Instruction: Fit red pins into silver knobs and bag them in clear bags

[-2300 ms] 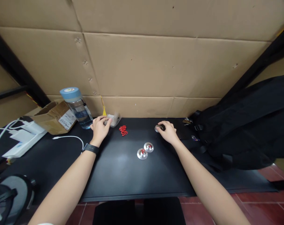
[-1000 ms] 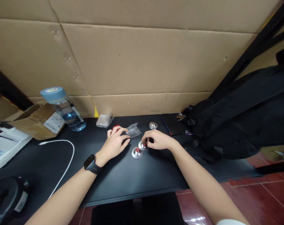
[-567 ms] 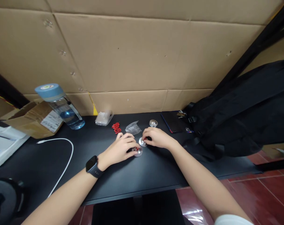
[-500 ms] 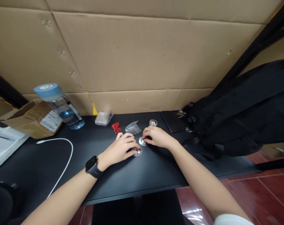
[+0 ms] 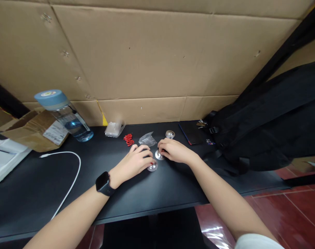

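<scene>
My left hand [image 5: 137, 160] is closed at the thumb and forefinger over a clear, round domed disc [image 5: 154, 166] lying on the black table. A bit of red shows at those fingertips. Just beyond it, my right hand [image 5: 174, 150] pinches at a second, silvery disc [image 5: 158, 155]; a small red piece shows between its fingers, mostly hidden. A third domed disc [image 5: 170, 134] rests behind the right hand, apart from both hands. Beyond my hands lie a crumpled clear plastic bag [image 5: 147, 139] and a bundle of red looped pieces [image 5: 128, 139].
At the left stand a water bottle [image 5: 71, 121] and an open cardboard box [image 5: 40, 133], with a white cable [image 5: 78, 169] in front. A clear packet [image 5: 114, 129] lies near the cardboard wall. A dark flat case [image 5: 190, 133] and black backpack [image 5: 263, 128] are at the right.
The view has shifted slightly. Both hands stay at their discs, with only small finger movements.
</scene>
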`<state>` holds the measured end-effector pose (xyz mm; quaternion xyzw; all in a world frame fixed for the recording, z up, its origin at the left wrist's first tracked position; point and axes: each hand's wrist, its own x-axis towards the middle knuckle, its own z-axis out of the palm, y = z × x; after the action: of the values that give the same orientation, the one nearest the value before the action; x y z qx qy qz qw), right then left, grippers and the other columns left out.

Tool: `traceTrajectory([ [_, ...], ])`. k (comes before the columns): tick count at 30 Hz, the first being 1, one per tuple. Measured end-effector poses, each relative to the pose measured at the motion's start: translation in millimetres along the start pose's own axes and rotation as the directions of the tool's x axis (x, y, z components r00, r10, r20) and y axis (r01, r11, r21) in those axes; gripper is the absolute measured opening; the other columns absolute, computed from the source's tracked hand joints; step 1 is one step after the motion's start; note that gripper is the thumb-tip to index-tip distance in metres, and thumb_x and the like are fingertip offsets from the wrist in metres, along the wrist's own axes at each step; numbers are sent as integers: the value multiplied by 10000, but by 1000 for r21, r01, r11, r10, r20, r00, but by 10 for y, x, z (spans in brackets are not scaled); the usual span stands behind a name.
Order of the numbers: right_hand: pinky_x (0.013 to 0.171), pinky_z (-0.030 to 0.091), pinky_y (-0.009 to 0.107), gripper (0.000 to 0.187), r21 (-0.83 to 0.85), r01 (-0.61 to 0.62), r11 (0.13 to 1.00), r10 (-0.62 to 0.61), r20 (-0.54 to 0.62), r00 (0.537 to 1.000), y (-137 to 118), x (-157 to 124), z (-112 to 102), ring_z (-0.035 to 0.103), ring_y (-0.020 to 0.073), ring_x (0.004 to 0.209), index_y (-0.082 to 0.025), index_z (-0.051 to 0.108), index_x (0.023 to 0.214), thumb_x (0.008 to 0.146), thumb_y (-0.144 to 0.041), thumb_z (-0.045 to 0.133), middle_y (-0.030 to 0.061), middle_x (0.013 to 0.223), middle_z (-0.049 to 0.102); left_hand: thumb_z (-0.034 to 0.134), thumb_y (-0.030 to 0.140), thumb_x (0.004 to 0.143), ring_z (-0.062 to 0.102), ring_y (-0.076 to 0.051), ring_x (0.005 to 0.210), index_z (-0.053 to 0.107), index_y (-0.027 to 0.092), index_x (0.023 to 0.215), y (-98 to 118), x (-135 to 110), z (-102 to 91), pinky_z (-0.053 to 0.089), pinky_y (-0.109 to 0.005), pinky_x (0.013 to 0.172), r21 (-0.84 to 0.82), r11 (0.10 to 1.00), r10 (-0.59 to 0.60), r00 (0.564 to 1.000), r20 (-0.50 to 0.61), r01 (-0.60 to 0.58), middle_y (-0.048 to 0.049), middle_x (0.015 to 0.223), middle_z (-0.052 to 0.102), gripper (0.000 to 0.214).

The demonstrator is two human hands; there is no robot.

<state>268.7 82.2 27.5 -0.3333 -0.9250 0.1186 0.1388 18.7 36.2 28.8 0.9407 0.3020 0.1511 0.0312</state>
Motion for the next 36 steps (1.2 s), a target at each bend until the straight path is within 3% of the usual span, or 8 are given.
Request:
traceTrajectory([
  [5, 900, 501, 396, 126, -23, 8, 1000, -8, 1, 1000, -17, 3, 9, 621, 245, 994, -185, 672, 867, 924, -107, 590, 102, 1079, 681, 518, 274, 1026, 510, -252, 1272, 696, 266, 1021, 3, 0, 43, 313, -419, 933, 96, 995, -24, 999, -25, 27, -50, 1132, 705, 178],
  [9, 979, 487, 440, 122, -9, 25, 1000, -25, -44, 999, -16, 7, 31, 594, 264, 1096, -187, 651, 882, 948, -129, 567, 122, 1212, 642, 535, 227, 1004, 509, -276, 1263, 664, 240, 980, -21, -14, 58, 323, -450, 945, 133, 982, -118, 986, -114, 133, -78, 1197, 678, 132],
  [16, 1069, 447, 447, 99, 297, 75, 952, -4, -233, 973, -102, 67, 62, 553, 240, 1225, -209, 601, 959, 1003, -194, 513, 119, 1321, 579, 508, 283, 1009, 457, -294, 1285, 641, 252, 1020, -62, -27, 34, 338, -479, 974, 44, 934, -327, 896, -301, 356, -90, 1331, 598, 137],
  [21, 906, 535, 356, 146, 535, 47, 844, 162, -337, 927, -216, 131, 135, 587, 230, 1188, -214, 601, 973, 1019, -321, 512, 126, 1303, 571, 488, 311, 1021, 466, -288, 1263, 626, 249, 1048, -65, -18, 79, 350, -465, 957, -67, 897, -427, 816, -390, 437, -104, 1281, 603, 153],
  [26, 935, 536, 348, 209, 658, 70, 750, 227, -356, 907, -312, 169, 224, 605, 217, 1164, -217, 593, 942, 1019, -396, 519, 113, 1279, 583, 478, 331, 1028, 465, -279, 1261, 637, 256, 1033, -57, -12, 102, 351, -462, 975, -113, 888, -448, 788, -422, 445, -96, 1268, 593, 175],
  [28, 953, 539, 361, 217, 715, 75, 695, 250, -339, 907, -346, 178, 258, 629, 209, 1128, -220, 574, 949, 1016, -421, 525, 109, 1302, 580, 498, 336, 1020, 466, -282, 1252, 647, 257, 1023, -52, -11, 110, 356, -464, 982, -120, 889, -448, 783, -431, 442, -94, 1267, 593, 169],
  [36, 739, 607, 318, 286, 911, 62, 408, 301, -198, 933, -383, 219, 352, 719, 164, 870, -233, 536, 978, 948, -503, 624, 83, 1308, 606, 532, 346, 1004, 483, -281, 1229, 674, 266, 1009, -45, -6, 132, 381, -457, 968, -120, 887, -447, 766, -462, 446, -91, 1236, 607, 163],
])
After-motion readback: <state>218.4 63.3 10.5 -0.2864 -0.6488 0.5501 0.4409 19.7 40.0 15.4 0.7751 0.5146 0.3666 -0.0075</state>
